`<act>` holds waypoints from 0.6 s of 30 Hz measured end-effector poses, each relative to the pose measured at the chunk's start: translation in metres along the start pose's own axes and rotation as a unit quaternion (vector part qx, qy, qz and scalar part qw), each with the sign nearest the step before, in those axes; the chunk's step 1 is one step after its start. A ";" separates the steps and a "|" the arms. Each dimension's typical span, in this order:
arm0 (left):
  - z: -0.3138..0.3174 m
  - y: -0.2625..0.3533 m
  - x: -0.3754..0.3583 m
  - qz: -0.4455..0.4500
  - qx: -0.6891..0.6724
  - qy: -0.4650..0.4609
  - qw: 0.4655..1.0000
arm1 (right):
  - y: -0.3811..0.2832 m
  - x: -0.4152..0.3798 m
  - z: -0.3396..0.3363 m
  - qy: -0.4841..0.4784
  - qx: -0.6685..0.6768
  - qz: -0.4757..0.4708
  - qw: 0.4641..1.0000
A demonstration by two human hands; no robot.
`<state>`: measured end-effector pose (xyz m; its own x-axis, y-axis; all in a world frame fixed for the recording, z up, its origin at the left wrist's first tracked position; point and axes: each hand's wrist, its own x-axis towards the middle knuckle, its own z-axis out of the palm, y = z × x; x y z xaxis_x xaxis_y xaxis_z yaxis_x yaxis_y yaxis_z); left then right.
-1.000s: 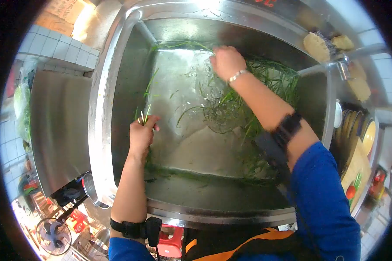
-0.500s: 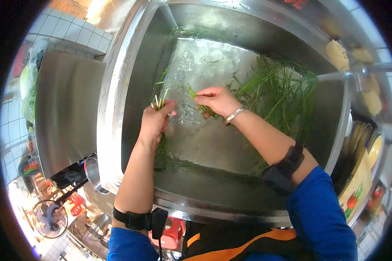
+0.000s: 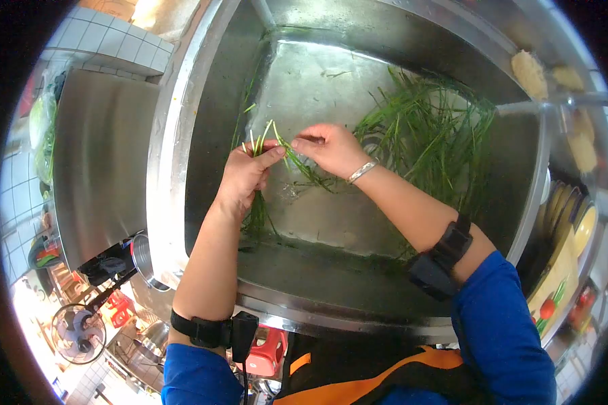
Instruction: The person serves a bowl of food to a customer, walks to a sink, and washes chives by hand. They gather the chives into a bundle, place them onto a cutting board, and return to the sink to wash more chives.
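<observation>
My left hand is closed around a small bunch of scallions, pale ends pointing up past the thumb. Their green leaves hang down below the fist over the sink's left part. Close beside it, my right hand is pinched at a thin green strand that meets the left thumb and trails down to the right. Both hands are above the steel sink, which has shallow water in it. A large loose heap of scallions lies in the sink's right half.
A steel panel stands left of the sink, with a bag of greens beyond it. On the right are stacked plates, a cutting board and a loofah-like yellow piece. A red stool and a fan are below.
My right hand has moved left, up to the left hand, and the strand now reaches the left thumb. The water looks calmer. The view has shifted slightly.
</observation>
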<state>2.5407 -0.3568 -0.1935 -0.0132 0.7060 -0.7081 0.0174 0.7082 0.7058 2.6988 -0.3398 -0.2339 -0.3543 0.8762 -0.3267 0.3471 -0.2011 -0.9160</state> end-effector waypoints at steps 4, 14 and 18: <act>0.001 -0.003 0.001 0.004 0.005 -0.018 1.000 | 0.013 0.008 0.007 0.018 0.173 -0.069 0.982; -0.008 -0.020 0.015 0.005 0.098 0.021 0.995 | 0.032 0.026 0.004 0.013 0.154 0.038 0.987; -0.008 -0.026 0.019 0.000 0.153 0.008 0.988 | 0.063 0.044 -0.008 0.110 0.114 0.120 0.980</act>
<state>2.5318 -0.3615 -0.2252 -0.0298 0.7076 -0.7060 0.3189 0.6762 0.6642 2.7114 -0.3102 -0.3043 -0.0806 0.8598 -0.5043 0.1852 -0.4842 -0.8551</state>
